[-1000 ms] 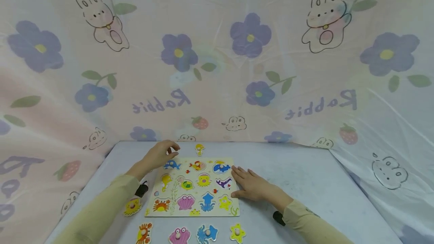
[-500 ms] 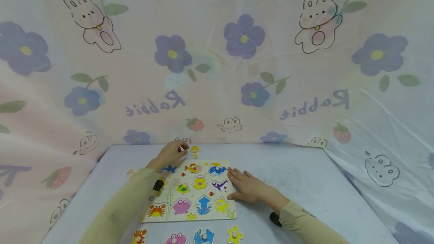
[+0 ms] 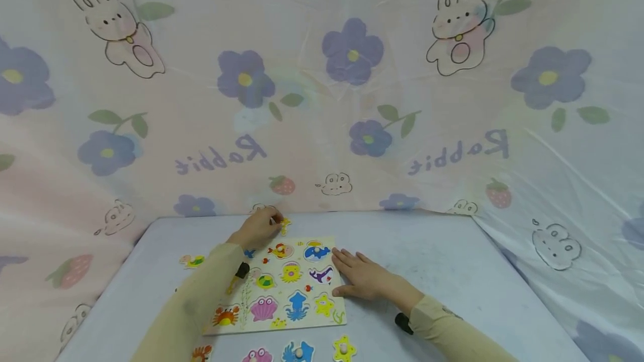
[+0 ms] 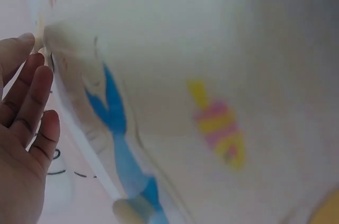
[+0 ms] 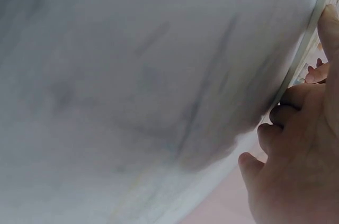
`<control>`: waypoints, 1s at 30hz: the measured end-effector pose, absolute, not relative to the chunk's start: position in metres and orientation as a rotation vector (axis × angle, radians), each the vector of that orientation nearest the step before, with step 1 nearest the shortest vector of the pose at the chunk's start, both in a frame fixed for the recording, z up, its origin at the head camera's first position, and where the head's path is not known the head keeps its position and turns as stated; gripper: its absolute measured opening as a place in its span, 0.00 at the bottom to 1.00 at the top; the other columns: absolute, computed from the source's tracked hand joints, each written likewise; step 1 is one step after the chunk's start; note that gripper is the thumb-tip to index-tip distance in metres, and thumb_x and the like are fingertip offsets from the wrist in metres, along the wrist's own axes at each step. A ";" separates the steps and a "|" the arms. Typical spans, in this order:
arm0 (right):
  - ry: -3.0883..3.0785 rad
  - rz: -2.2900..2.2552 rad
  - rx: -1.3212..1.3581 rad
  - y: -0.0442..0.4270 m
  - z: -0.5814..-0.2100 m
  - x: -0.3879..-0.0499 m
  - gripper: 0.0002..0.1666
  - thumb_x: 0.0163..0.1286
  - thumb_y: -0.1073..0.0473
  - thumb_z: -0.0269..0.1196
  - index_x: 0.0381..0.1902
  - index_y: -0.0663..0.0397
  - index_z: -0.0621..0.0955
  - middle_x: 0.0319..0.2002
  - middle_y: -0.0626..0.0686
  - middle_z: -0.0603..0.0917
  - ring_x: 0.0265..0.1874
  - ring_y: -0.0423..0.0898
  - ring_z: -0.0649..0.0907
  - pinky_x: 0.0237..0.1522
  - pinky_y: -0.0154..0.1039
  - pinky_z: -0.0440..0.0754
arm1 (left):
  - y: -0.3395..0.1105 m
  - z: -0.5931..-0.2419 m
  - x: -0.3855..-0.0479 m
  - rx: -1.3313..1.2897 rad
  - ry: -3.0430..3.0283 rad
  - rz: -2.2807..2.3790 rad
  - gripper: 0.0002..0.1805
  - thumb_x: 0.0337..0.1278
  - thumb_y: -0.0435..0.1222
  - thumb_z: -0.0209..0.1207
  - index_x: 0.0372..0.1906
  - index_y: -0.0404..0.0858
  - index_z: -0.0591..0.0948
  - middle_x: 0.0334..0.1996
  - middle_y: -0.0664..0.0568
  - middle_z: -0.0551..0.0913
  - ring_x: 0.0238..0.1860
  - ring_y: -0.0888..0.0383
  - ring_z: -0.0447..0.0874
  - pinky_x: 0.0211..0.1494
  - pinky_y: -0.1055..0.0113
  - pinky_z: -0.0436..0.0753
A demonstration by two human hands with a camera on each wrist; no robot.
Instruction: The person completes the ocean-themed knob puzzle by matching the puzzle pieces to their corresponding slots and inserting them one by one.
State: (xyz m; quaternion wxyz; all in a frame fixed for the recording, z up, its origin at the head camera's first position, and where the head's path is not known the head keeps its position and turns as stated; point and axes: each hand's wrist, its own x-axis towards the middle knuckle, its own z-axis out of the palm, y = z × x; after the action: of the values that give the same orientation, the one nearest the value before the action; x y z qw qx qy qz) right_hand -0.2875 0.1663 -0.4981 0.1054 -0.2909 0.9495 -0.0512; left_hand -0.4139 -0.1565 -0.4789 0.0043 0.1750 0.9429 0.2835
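Note:
My left hand (image 3: pixel 255 229) reaches past the back left of a wooden sea-animal puzzle board (image 3: pixel 276 289). Its thumb and fingertips pinch the knob of a small yellow seahorse puzzle piece (image 3: pixel 285 225), partly hidden by the fingers, on the table behind the board. In the left wrist view the thumb and index finger of that hand (image 4: pixel 21 144) meet at the knob, beside a blue animal piece (image 4: pixel 124 155) on the board. My right hand (image 3: pixel 363 277) lies with straight fingers against the board's right edge. The right wrist view shows this hand (image 5: pixel 296 155) at the edge.
In front of the board lie a crab piece (image 3: pixel 201 352), a pink shell piece (image 3: pixel 257 356), a blue piece (image 3: pixel 298 352) and a yellow star piece (image 3: pixel 344 349). A turtle piece (image 3: pixel 192 261) lies at the left. A patterned curtain (image 3: pixel 302 127) hangs behind the table.
My left hand has moved right along the back of the board, up to the seahorse piece, and its fingers have closed on the knob. The right hand stays at the board's edge.

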 end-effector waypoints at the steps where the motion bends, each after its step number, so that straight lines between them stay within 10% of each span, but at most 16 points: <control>1: 2.797 -0.145 -0.861 0.166 -0.498 -0.288 0.57 0.71 0.22 0.53 0.83 0.51 0.57 0.84 0.50 0.51 0.82 0.53 0.53 0.79 0.58 0.53 | -0.156 -0.481 -0.414 0.537 2.953 0.890 0.10 0.72 0.38 0.64 0.52 0.41 0.84 0.44 0.53 0.82 0.43 0.56 0.80 0.52 0.56 0.80; 30: 2.799 -0.128 -0.825 0.161 -0.492 -0.283 0.56 0.72 0.25 0.56 0.83 0.53 0.58 0.84 0.50 0.52 0.82 0.52 0.53 0.80 0.56 0.52 | -0.148 -0.481 -0.416 0.528 2.995 0.886 0.04 0.72 0.37 0.64 0.45 0.42 0.85 0.40 0.53 0.82 0.40 0.56 0.79 0.47 0.58 0.80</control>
State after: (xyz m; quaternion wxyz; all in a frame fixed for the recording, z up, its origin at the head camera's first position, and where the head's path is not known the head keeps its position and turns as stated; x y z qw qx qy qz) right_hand -0.2833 0.1612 -0.4916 0.1101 -0.2807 0.9525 -0.0435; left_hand -0.4156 -0.1482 -0.4811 -0.0133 0.1666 0.9454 0.2798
